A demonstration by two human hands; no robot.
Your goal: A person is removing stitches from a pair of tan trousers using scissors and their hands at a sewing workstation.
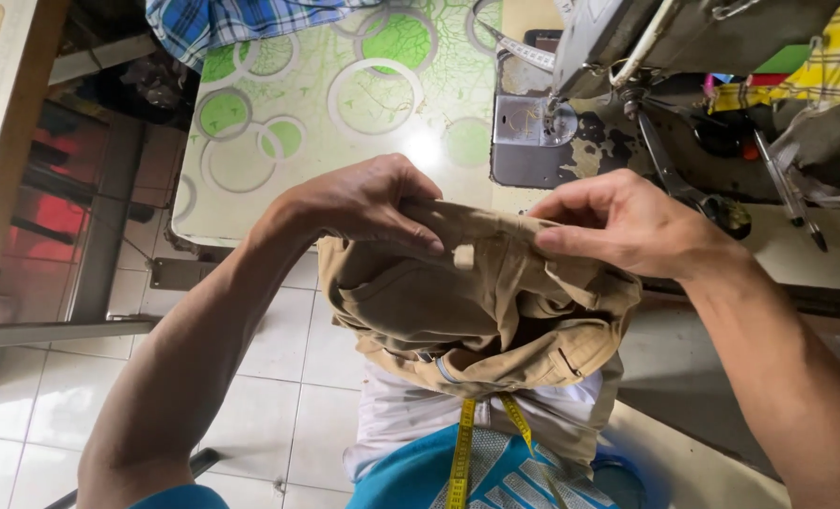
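White floor tiles (279,358) lay below. Crumpled tan cloth (477,302) was pinched by the left hand (363,203) and right hand (627,221), fingers closed on its folded edge.

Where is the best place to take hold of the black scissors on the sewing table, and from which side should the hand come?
Probably by the handle end of the black scissors, nearest the right hand. The blades point away, up toward the sewing machine, and the handles lie close to the table's near edge, so coming from the near side, over the handles, looks safest. Both hands now hold the tan garment.
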